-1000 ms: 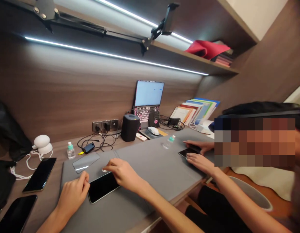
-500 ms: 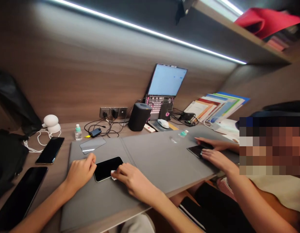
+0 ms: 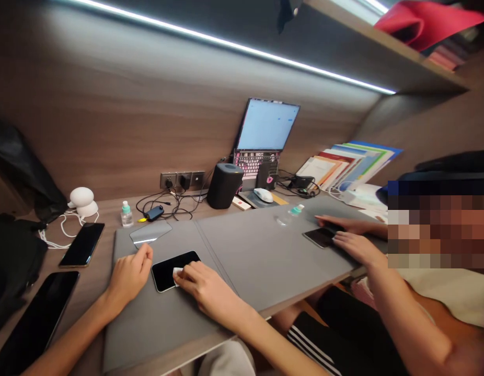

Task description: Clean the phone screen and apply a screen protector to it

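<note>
A black phone (image 3: 169, 268) lies face up on the grey desk mat (image 3: 242, 250) in front of me. My left hand (image 3: 130, 277) is curled at the phone's left edge and steadies it. My right hand (image 3: 200, 286) pinches a small white wipe (image 3: 176, 272) and presses it on the phone's screen. A clear screen protector (image 3: 150, 232) lies on the mat just beyond the phone.
Two more phones (image 3: 82, 244) lie at the left on the wooden desk. A person at the right has both hands on another phone (image 3: 322, 237). Small bottles (image 3: 126, 214), a speaker (image 3: 224, 186), cables, a laptop (image 3: 261, 141) and folders (image 3: 344, 167) line the back.
My right hand with the wipe has slid left across the phone's screen. My head has tilted down and the view has shifted. The left hand stays at the phone's edge.
</note>
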`<state>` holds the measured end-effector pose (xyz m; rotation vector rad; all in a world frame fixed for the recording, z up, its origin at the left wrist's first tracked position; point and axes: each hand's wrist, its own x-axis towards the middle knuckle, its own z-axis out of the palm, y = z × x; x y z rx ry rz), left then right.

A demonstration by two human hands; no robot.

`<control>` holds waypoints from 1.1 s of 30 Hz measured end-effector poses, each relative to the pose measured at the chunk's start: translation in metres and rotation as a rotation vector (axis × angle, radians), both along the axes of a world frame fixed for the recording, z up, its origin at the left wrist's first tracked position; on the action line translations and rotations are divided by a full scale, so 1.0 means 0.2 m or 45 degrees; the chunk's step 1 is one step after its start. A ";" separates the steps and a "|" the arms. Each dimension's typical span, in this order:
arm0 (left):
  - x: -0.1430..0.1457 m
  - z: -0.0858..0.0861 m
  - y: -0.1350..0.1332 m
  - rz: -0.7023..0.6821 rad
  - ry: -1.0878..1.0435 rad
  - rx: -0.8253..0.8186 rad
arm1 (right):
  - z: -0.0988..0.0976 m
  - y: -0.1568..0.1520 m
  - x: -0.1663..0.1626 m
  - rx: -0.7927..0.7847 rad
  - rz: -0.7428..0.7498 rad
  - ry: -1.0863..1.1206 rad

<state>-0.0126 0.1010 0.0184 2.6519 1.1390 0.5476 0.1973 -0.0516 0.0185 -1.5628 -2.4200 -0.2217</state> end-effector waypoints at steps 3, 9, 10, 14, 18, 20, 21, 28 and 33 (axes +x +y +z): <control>0.00 0.00 0.00 -0.009 0.007 -0.005 | 0.03 -0.05 0.02 -0.029 0.052 0.042; 0.00 0.01 0.00 -0.032 0.072 0.087 | 0.05 0.19 0.03 0.060 -0.079 0.371; 0.00 0.01 0.01 -0.025 0.088 0.105 | 0.05 0.24 0.02 0.051 -0.080 0.354; 0.00 0.00 0.01 0.008 0.164 0.139 | 0.01 0.26 -0.04 -0.039 -0.036 0.233; 0.01 0.00 0.01 -0.004 0.216 0.114 | 0.01 0.11 -0.04 -0.039 0.027 0.143; 0.01 0.00 0.01 -0.030 0.225 0.108 | 0.03 0.05 -0.03 -0.030 0.088 0.122; 0.01 0.01 0.01 -0.050 0.224 0.111 | 0.04 0.03 -0.02 -0.027 0.111 0.126; -0.01 0.03 0.07 -0.106 -0.003 0.093 | 0.08 0.23 0.00 0.020 -0.046 0.286; -0.02 0.04 0.10 -0.192 -0.267 -0.127 | 0.04 0.30 -0.09 0.002 0.016 0.157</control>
